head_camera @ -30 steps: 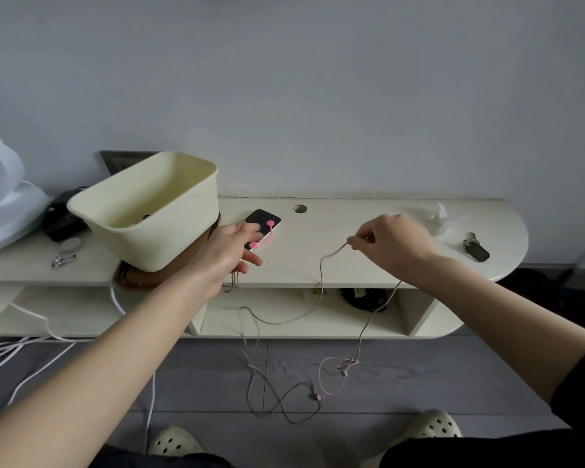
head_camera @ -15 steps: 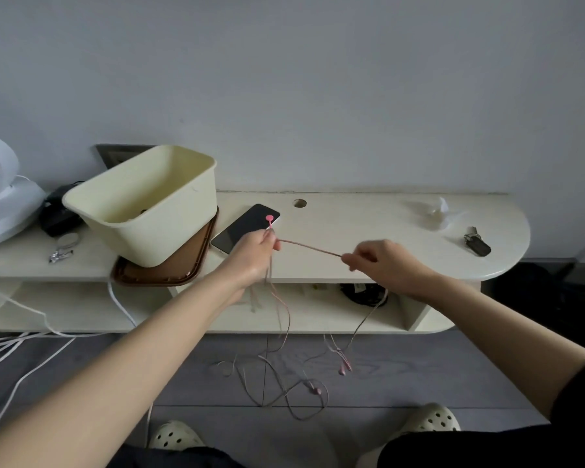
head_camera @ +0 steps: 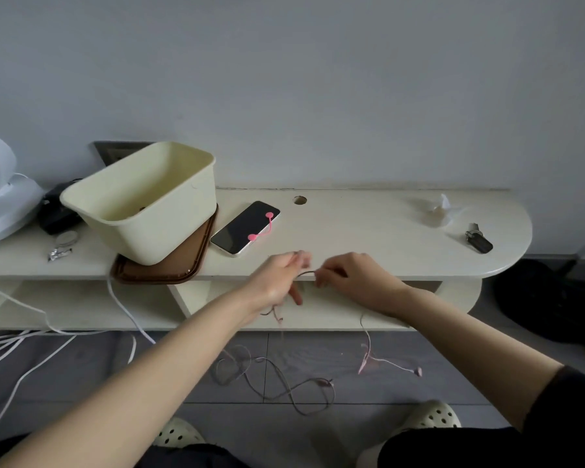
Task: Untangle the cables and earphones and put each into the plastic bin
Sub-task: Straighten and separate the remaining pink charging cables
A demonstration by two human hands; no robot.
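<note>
Earphones [head_camera: 284,383] trail in loops over the floor, their cord pinched by the right hand [head_camera: 355,278] and gripped in the curled left hand [head_camera: 277,282] at the near edge of the shelf [head_camera: 368,231]. Plastic bin [head_camera: 169,231] leans on a brown tray [head_camera: 186,266], left.

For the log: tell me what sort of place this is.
Likely a room in a home: a low shelf against the wall holds a phone, keys and a fan.

My left hand [head_camera: 275,282] has left the phone [head_camera: 245,228] and dropped just in front of it, and my right hand [head_camera: 358,282] has closed in beside it. The earphone cable [head_camera: 305,272] between them, taut half a second ago, is now a short arc.
</note>
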